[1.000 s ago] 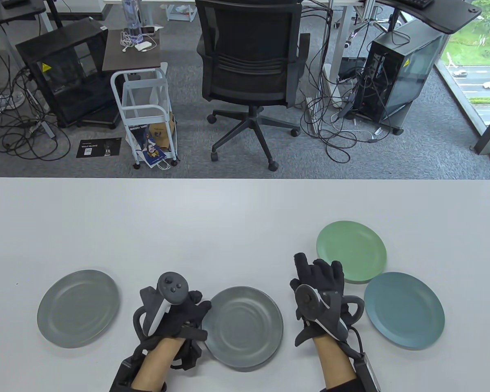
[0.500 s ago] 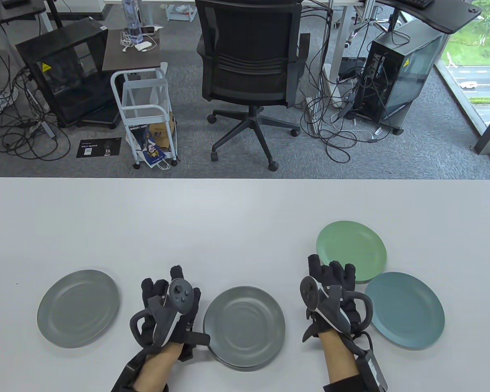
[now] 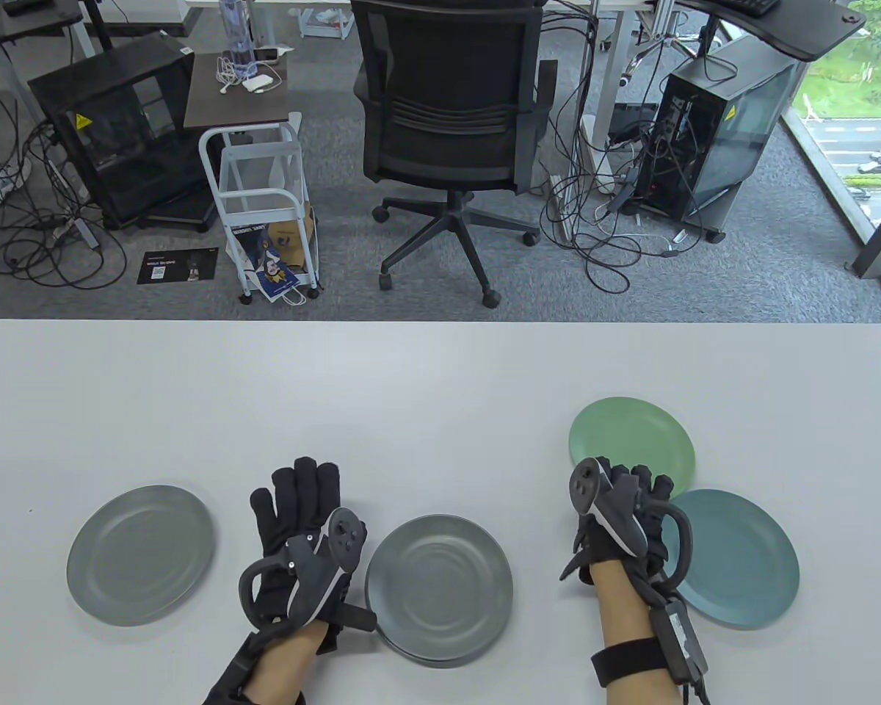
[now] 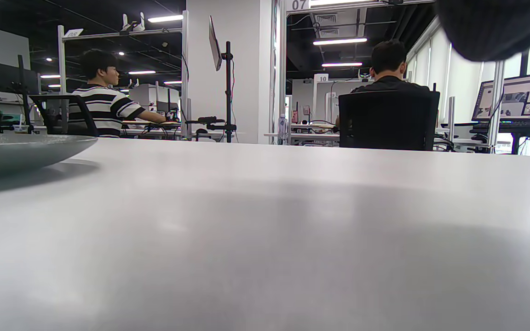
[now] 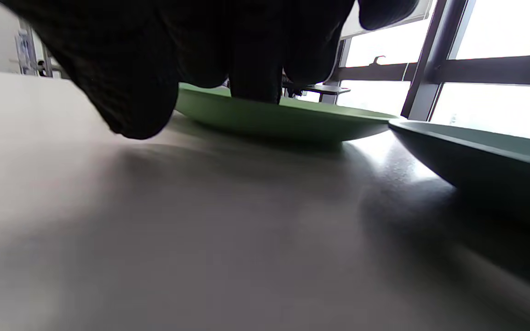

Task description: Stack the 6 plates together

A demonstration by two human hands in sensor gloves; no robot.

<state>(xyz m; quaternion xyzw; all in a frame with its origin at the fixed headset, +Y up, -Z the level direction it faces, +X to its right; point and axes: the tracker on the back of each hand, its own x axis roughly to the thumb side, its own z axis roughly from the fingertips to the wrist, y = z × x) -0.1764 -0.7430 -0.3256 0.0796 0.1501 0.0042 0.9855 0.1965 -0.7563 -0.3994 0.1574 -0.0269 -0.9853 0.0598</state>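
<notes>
A grey plate (image 3: pixel 141 554) lies at the near left. A grey stack of plates (image 3: pixel 439 580) lies near the middle. A green plate (image 3: pixel 631 437) lies at the right, with a blue plate (image 3: pixel 741 558) just in front of it. My left hand (image 3: pixel 301 499) lies flat on the table between the grey plates, fingers spread, holding nothing. My right hand (image 3: pixel 631 485) reaches over the green plate's near rim. In the right wrist view its fingers (image 5: pixel 251 69) touch the green rim (image 5: pixel 292 119), beside the blue plate (image 5: pixel 486 156). The left wrist view shows the grey plate's edge (image 4: pixel 16 149).
The white table (image 3: pixel 411 396) stretches bare toward its far edge. An office chair (image 3: pixel 448 132), a small white cart (image 3: pixel 264 198) and computer towers stand on the floor beyond it.
My left hand has let go of the grey stack's rim and spread flat on the table. My right hand has moved right and forward onto the green plate's near rim.
</notes>
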